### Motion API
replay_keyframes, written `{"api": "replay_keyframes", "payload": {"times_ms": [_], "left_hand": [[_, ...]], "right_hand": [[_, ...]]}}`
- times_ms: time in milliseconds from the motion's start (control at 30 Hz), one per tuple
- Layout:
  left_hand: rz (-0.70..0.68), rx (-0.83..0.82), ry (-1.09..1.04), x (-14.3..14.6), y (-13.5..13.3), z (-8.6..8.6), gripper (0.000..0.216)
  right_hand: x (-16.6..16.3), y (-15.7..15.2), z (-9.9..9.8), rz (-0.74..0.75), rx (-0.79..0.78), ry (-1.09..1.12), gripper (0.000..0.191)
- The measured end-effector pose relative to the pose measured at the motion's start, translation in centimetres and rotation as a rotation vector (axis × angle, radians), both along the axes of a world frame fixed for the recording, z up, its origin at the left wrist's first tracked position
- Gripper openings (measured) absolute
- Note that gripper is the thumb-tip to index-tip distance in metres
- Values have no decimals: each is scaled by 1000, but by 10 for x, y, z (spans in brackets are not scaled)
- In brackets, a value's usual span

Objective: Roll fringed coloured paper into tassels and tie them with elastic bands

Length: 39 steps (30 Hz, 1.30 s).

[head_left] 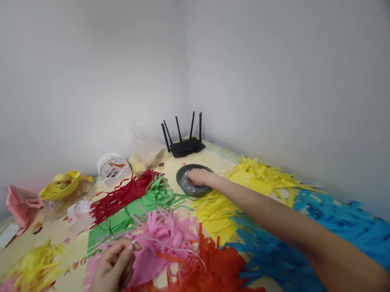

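Note:
My left hand (114, 270) is closed at the lower left, with a thin white cord (163, 243) pinched between thumb and fingers. The cord curves to the right over pink fringed paper (160, 229) and orange-red fringed paper (213, 265). My right hand (198, 177) reaches down into a dark grey bowl (182, 171). Shiny clear bits (185, 181), perhaps plastic, lie in the bowl beside my fingers. Those fingers are mostly hidden, so their grip does not show.
A black router (187, 147) with upright antennas stands in the corner. Red (126, 196), green (127, 215), yellow (261, 173) and blue fringed paper (353, 229) spreads over the table. At left are a white giraffe box (113, 169), a yellow dish (51, 191) and a pink container (19, 205).

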State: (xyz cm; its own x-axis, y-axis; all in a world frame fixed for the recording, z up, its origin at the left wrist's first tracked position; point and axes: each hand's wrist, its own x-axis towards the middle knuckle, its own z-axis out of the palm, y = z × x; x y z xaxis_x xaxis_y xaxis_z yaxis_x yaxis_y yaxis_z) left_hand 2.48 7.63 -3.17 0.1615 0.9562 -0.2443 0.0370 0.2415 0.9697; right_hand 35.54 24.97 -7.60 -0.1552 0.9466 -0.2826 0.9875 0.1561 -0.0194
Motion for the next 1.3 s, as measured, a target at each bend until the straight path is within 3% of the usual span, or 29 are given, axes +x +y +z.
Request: {"api": "replay_keyframes", "payload": {"times_ms": [367, 533, 700, 833, 1000, 1100, 1233, 1300], "left_hand": [[-52, 22, -16, -4, -2, 2, 48], [-28, 46, -27, -2, -3, 7, 47], [32, 103, 2, 0, 2, 9, 50], [81, 146, 30, 6, -1, 6, 52], [96, 273, -4, 16, -16, 6, 43], [111, 351, -23, 13, -29, 11, 34], [161, 344, -27, -4, -51, 20, 36], [143, 333, -29, -15, -64, 23, 38]], "right_hand": [[6, -1, -1, -35, -72, 36, 30], [21, -4, 9, -52, 7, 206, 26], [20, -22, 34, -56, 181, 476, 19], [-33, -67, 53, 41, 300, 709, 23], [-125, -152, 56, 305, 151, 1142, 21], [-160, -185, 56, 270, 182, 1318, 20], [-182, -206, 60, 214, 395, 1324, 19], [-187, -213, 63, 209, 360, 1352, 21]]}}
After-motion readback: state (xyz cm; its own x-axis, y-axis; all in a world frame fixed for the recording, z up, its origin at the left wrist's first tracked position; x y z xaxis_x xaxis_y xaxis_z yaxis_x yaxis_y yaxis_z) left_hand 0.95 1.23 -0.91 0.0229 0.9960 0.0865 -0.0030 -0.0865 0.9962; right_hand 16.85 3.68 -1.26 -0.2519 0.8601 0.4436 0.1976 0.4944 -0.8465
